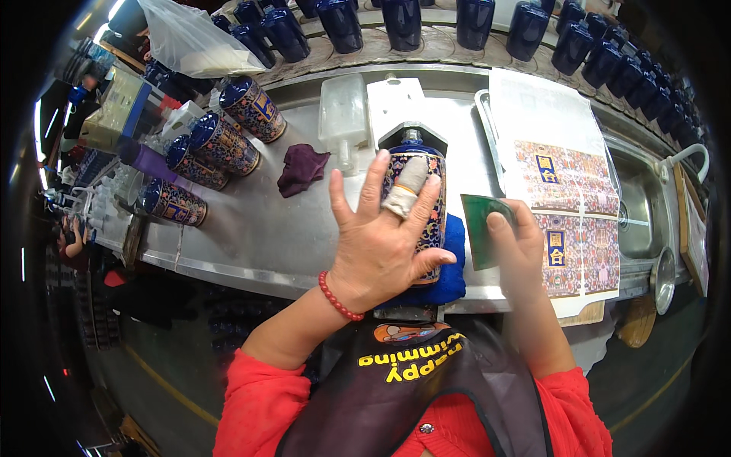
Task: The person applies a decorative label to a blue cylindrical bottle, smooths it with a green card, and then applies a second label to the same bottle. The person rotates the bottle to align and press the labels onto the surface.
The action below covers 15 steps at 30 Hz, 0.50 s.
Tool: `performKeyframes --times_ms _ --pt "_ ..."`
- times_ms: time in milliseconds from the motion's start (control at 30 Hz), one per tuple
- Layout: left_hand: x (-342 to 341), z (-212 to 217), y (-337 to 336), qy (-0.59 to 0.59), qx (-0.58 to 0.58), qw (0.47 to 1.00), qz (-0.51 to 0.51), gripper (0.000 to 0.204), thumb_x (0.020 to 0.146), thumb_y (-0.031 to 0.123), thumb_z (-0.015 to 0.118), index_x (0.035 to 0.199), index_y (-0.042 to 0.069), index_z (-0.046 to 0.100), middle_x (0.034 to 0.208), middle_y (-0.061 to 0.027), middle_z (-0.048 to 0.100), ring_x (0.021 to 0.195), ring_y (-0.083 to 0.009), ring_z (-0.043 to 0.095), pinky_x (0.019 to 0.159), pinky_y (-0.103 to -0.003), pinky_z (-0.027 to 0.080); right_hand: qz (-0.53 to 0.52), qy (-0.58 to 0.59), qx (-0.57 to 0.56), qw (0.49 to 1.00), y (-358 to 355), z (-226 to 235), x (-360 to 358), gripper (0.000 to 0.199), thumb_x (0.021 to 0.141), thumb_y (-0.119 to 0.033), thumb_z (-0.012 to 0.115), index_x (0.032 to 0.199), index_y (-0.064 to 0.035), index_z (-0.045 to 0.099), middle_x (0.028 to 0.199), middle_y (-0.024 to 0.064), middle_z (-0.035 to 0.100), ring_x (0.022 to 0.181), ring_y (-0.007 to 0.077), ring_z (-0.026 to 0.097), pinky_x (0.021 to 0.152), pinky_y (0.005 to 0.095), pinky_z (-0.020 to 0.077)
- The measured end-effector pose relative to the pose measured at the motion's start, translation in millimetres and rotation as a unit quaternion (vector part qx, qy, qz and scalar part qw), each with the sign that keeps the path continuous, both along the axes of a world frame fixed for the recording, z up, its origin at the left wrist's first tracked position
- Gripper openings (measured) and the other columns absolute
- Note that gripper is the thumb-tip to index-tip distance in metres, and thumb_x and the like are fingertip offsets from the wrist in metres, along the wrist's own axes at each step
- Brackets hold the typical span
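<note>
A dark blue bottle (438, 228) with a colourful floral pattern lies in front of me, its neck pointing away, in a metal holder (439, 135). My left hand (384, 236) lies over it with fingers spread, and the middle finger wears a grey cover with a white wrap. Much of the bottle is hidden under this hand. To the right, my right hand (516, 240) pinches a flat green scraper (480, 228) between thumb and fingers, apart from the bottle. A blue cloth (454, 263) sits under the bottle's near right side.
Printed floral sheets (563, 179) lie on the right, before a sink (643, 221). Several patterned bottles (228, 145) stand at the left, near a dark purple cloth (303, 169) and a clear container (343, 114). Plain blue bottles (402, 23) line the conveyor (373, 57) behind.
</note>
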<state>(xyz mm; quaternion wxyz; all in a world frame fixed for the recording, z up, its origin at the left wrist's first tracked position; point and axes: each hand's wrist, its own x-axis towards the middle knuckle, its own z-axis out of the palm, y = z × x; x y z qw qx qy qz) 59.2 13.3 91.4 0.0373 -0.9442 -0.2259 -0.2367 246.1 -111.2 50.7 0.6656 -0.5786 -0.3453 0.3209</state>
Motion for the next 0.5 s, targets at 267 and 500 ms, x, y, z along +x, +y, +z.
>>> performKeyframes --times_ms 267,500 --pt "-7 -4 15 -0.029 -0.028 0.999 0.037 0.087 0.095 0.074 0.04 0.147 0.006 0.053 0.125 -0.0202 0.067 0.144 -0.0434 0.032 0.115 -0.071 0.005 0.028 -0.449 0.031 0.892 34 13 0 0.053 0.092 0.008 0.057 0.144 0.0043 0.049 0.138 0.0281 0.054 0.121 0.0407 0.056 0.103 0.0435 0.0465" --pt "-9 -18 29 -0.081 -0.148 0.985 0.034 0.09 0.097 0.069 0.045 0.153 -0.001 0.041 0.127 -0.0214 0.063 0.139 -0.0444 0.035 0.114 -0.07 0.011 0.079 -0.465 -0.002 0.882 58 26 -14 0.057 0.095 -0.017 0.067 0.148 -0.0049 0.049 0.145 0.0311 0.046 0.127 0.0471 0.048 0.107 0.0482 0.0431"
